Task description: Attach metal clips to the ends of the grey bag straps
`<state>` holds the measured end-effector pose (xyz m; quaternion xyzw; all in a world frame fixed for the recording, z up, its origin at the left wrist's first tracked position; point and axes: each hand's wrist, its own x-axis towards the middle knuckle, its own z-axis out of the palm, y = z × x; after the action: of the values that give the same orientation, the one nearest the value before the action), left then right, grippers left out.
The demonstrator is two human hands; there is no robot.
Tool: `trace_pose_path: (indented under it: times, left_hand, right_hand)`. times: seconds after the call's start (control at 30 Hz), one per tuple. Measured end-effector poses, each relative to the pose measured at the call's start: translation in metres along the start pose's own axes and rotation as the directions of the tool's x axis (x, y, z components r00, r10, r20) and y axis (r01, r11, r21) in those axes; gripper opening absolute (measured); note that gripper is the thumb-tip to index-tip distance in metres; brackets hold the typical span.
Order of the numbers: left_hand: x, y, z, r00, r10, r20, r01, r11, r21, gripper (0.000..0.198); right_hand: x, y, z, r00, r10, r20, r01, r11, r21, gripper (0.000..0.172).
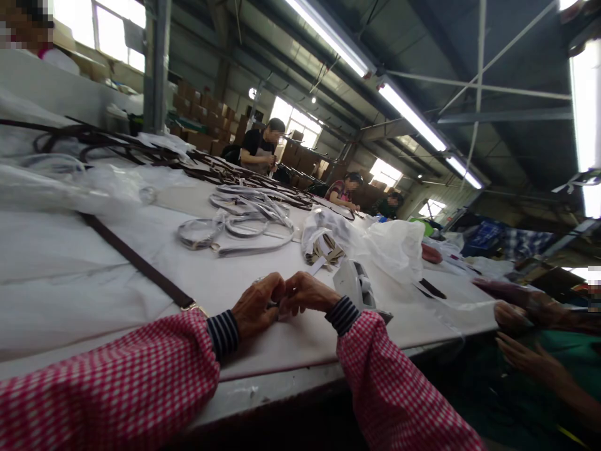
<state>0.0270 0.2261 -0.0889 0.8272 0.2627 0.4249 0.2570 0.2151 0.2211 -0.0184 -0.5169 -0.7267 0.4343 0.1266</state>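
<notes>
My left hand (259, 305) and my right hand (307, 293) meet over the white table, fingers bent and pinched together. Whatever they grip between the fingertips is too small and too covered to make out. Left of my left wrist lies a dark brown strap (141, 263), its end with a gold-coloured metal buckle (196, 308) beside my sleeve. Just past my right hand stands a grey tape dispenser (352, 283). Behind the hands, a clear plastic bag (323, 235) holds beige and dark folded strips.
Coiled grey straps (256, 219) lie mid-table, with many dark brown straps (188, 164) beyond. Clear plastic bags (394, 241) sit to the right. A co-worker's hands (530, 357) show at the right, past the table edge (291, 385). Other people (258, 150) work at the far side.
</notes>
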Motion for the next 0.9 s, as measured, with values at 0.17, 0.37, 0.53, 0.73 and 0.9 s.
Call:
trace_pose_path:
  times: [0.17, 0.37, 0.53, 0.73, 0.9]
  left_hand:
    - [-0.003, 0.006, -0.003, 0.997, -0.050, 0.061, 0.018, 0.898, 0.440, 0.034]
    - [-0.001, 0.001, -0.010, 0.972, -0.064, 0.228, -0.022, 0.934, 0.356, 0.019]
    - [0.002, -0.002, -0.017, 0.966, -0.061, 0.250, -0.004, 0.968, 0.251, 0.019]
    - [0.001, 0.000, -0.018, 0.967, -0.077, 0.243, 0.044, 0.990, 0.137, 0.022]
    - [0.002, 0.000, -0.012, 0.974, -0.070, 0.215, 0.034, 0.986, 0.164, 0.013]
  right_hand:
    - [0.008, 0.001, -0.004, 0.998, 0.023, 0.057, -0.022, 0.999, -0.028, 0.012]
    - [0.007, -0.007, -0.008, 0.993, 0.017, 0.114, -0.006, 0.996, -0.094, 0.016]
    - [0.009, -0.022, -0.014, 0.976, 0.014, 0.216, 0.034, 0.976, -0.214, 0.015]
    - [0.007, -0.034, -0.010, 0.981, -0.065, 0.184, 0.139, 0.894, -0.426, 0.005]
    - [-0.004, -0.035, 0.002, 0.973, -0.200, 0.112, 0.224, 0.737, -0.638, 0.014]
